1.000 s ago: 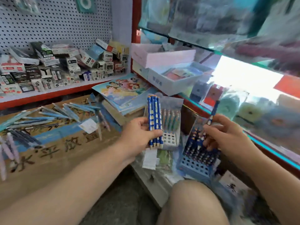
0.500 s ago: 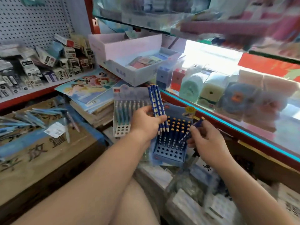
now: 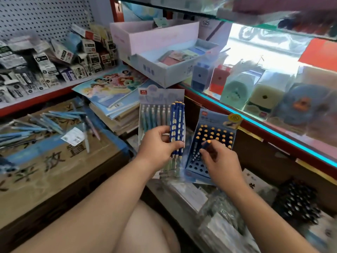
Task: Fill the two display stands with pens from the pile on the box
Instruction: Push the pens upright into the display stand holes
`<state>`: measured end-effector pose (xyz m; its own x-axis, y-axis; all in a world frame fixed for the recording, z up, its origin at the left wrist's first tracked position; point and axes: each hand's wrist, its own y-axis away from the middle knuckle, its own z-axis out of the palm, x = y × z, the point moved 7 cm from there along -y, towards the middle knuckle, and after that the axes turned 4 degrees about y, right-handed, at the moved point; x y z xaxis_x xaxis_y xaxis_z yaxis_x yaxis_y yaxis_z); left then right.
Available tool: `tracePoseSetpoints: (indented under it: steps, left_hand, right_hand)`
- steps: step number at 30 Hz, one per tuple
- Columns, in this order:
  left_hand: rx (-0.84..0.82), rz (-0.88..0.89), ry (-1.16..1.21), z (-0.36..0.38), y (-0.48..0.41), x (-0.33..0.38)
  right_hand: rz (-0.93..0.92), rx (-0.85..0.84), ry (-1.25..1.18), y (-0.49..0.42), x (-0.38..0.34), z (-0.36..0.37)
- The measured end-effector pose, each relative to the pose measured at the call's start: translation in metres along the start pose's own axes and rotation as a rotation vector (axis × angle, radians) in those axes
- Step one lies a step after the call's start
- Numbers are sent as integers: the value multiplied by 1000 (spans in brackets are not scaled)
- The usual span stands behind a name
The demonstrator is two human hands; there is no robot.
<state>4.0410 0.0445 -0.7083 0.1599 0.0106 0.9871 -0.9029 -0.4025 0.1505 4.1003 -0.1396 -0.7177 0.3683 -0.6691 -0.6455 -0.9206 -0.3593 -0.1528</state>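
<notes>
1. The left hand (image 3: 160, 143) was closed around a bundle of dark blue pens (image 3: 177, 128). It held them upright just to the left of the blue display stand (image 3: 197, 168), with the thumb across the front of the bundle.
2. The right hand (image 3: 218, 159) pinched a single pen (image 3: 207, 143) between thumb and fingertips over the middle of that stand. The pen was tilted, its orange end up.
3. The back rows of the stand carried orange-capped pens, and the front rows showed empty holes. The step in hand seemed to be to seat this pen in the next free hole.
4. To do it well, the pen probably had to be turned upright before going down, because a tilted tip could catch on the edge of a hole or push the neighbours.
5. Filling from the back rows to the front looked wise, so that the hand need not reach over standing pens.
6. The pale display stand (image 3: 160, 99) stood just behind and left of the blue one. The pile of pens (image 3: 45, 125) lay on the cardboard box (image 3: 54, 170), well to its left.
</notes>
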Motion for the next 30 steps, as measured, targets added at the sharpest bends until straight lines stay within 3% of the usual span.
tracePoseSetpoints:
  steps: [16,20,25,30]
  left_hand:
    - [-48,-9,34,1,-4,-6]
    - [-49,-17,21,0,-4,-9]
    - [-82,-27,-12,3,-5,-10]
    - [-262,-60,-25,19,2,-10]
  right_hand:
    - [44,34,352,-11,3,21]
    - [70,-55,377,-8,14,39]
    - [155,-4,60,-3,20,21]
    - [172,-8,-542,-4,-10,-13]
